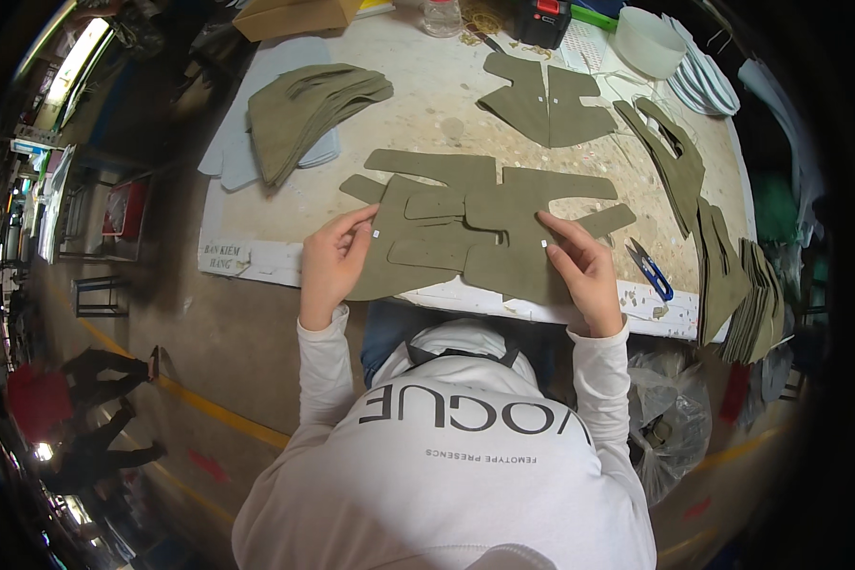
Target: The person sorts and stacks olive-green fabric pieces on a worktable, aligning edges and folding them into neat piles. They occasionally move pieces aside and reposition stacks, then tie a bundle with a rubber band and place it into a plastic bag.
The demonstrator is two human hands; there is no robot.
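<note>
Judging by how the cloth lies, I would put the work somewhere partway through, since the green panels are spread flat on the table, close to its near edge, while plenty of other cut pieces lie around them. Each front panel bears a small white sticker, so that much looks done. At the panels' left edge I have the left hand, thumb and fingers close together on the cloth; I cannot tell whether it pinches or merely presses. At their right side the right hand touches the fabric with thumb and forefinger spread a little apart, one small sticker near the gap. Just right of the panels lie the blue snips, in neither hand. Beyond the panels to the left sits a thick green stack, bent over pale blue cloth; beyond them to the right, a stickered pair lies flat. Farther right of the panels, more layered pieces droop over the table's edge. Which of these piles are finished and which remain, I cannot tell from here.
</note>
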